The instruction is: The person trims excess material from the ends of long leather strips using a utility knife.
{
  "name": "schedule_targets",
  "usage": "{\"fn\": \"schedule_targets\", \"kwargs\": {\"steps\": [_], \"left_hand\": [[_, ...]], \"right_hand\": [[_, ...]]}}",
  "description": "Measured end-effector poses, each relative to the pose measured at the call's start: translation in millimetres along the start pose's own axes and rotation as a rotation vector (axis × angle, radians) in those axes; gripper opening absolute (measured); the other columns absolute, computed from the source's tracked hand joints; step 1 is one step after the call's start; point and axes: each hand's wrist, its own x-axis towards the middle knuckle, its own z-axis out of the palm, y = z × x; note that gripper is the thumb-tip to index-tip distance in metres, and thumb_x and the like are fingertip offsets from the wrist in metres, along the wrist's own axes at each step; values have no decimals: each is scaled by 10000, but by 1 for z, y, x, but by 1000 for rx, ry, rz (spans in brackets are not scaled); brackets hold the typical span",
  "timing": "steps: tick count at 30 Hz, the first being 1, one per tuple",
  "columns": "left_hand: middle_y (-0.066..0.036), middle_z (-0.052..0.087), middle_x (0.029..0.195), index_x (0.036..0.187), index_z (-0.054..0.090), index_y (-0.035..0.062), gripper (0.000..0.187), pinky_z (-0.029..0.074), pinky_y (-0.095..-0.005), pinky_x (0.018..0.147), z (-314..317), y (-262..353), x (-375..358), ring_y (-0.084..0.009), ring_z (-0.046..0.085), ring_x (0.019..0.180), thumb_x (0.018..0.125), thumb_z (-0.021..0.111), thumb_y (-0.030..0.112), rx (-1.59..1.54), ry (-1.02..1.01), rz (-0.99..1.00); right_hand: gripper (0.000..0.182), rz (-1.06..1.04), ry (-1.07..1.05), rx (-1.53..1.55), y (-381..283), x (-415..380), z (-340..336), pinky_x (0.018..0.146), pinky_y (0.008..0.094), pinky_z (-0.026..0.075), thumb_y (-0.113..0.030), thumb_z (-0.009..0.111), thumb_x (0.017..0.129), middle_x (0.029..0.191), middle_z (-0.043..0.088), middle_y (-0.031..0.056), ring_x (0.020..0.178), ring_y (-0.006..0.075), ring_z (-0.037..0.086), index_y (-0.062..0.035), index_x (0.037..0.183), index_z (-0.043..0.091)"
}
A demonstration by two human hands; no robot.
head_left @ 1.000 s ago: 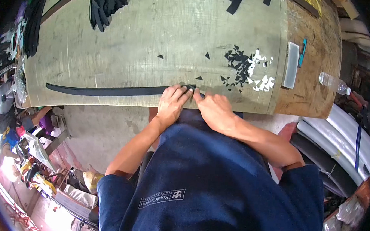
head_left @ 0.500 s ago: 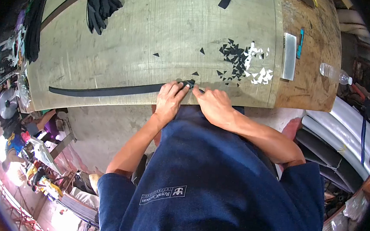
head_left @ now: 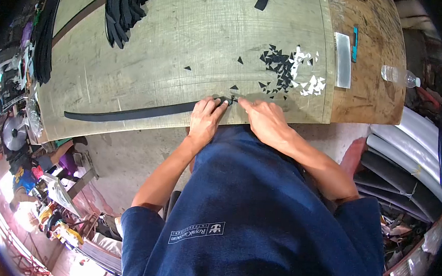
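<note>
A long black strip point(head_left: 135, 113) lies along the near edge of the work table, its free end to the left. My left hand point(head_left: 205, 119) presses on its right end, fingers close together over the strip. Just to the right, my right hand point(head_left: 267, 119) is closed with its index finger pointing at the strip's end; something small and dark shows at that fingertip, too small to name. A small black triangle point(head_left: 234, 87) lies beyond my fingers, and another black triangle point(head_left: 240, 60) is farther up. Black cut pieces point(head_left: 277, 61) and white cut pieces point(head_left: 314, 86) are scattered beyond my right hand.
Bundled black strips point(head_left: 122, 8) lie at the table's far left, with more strips point(head_left: 45, 38) over its left edge. On the right are a pale flat plate point(head_left: 342, 61), a turquoise tool point(head_left: 355, 44) and a clear bottle point(head_left: 399, 76). Rolls point(head_left: 409, 156) stand beside the table.
My right hand has moved slightly right, away from my left hand, with its index finger now stretched towards the strip's end. My left hand stays on the strip. The view has shifted a little.
</note>
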Motion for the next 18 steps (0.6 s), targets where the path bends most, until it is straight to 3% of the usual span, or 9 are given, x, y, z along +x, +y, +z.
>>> {"fn": "schedule_targets", "kwargs": {"steps": [6, 10, 18], "left_hand": [[-81, 612, 1048, 1162, 683, 95, 382, 480, -404, 879, 3, -1, 2, -285, 573, 1058, 780, 690, 78, 10, 40, 2], [-74, 620, 1014, 1121, 697, 88, 305, 488, -394, 854, 4, -2, 2, -279, 585, 1026, 817, 698, 98, 11, 59, 12], [-84, 622, 1021, 1119, 695, 87, 313, 485, -400, 845, 4, -3, 2, -285, 584, 1021, 806, 701, 86, 10, 58, 17]], "right_hand": [[488, -8, 38, -41, -8, 0, 10, 671, 490, 545, 26, 535, 798, 873, 669, 255, 779, 413, 681, -32, 1279, 592], [444, -23, 50, -94, -11, -6, 5, 658, 486, 564, -70, 510, 877, 836, 663, 244, 774, 403, 697, -12, 1316, 542], [423, -42, 41, -128, -12, -7, 8, 644, 469, 569, -77, 515, 881, 842, 669, 234, 768, 382, 707, -24, 1298, 566]]}}
